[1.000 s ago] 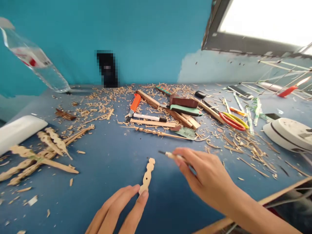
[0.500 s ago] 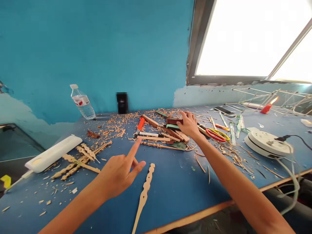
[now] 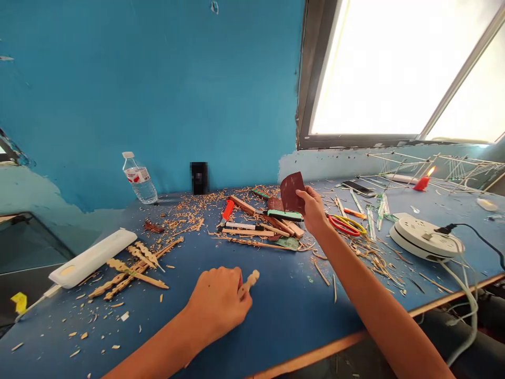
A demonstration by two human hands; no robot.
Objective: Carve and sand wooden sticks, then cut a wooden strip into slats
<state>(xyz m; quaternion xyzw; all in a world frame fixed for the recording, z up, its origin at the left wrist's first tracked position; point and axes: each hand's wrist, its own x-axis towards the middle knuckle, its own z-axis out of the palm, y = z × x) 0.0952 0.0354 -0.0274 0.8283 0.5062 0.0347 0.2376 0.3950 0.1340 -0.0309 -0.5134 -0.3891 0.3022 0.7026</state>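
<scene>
My left hand (image 3: 219, 301) is closed around a carved wooden stick (image 3: 250, 280) whose scalloped tip pokes out past my fingers, low over the blue table (image 3: 284, 305). My right hand (image 3: 313, 209) reaches to the back of the table and pinches a dark red-brown sheet of sandpaper (image 3: 292, 191), lifted above a pile of wood strips, a marker and a green-handled tool (image 3: 286, 215).
An orange utility knife (image 3: 226, 212), red and yellow scissors (image 3: 347, 223), wood shavings and more carved sticks (image 3: 130, 266) litter the table. A water bottle (image 3: 139, 179) stands at the wall. A white round power reel (image 3: 424, 237) with cable lies right, a lit candle (image 3: 423, 181) behind it.
My right hand has lifted the sandpaper off the tool pile. My left hand went from pointing to closing on the carved stick and picking up its end. The view has risen slightly.
</scene>
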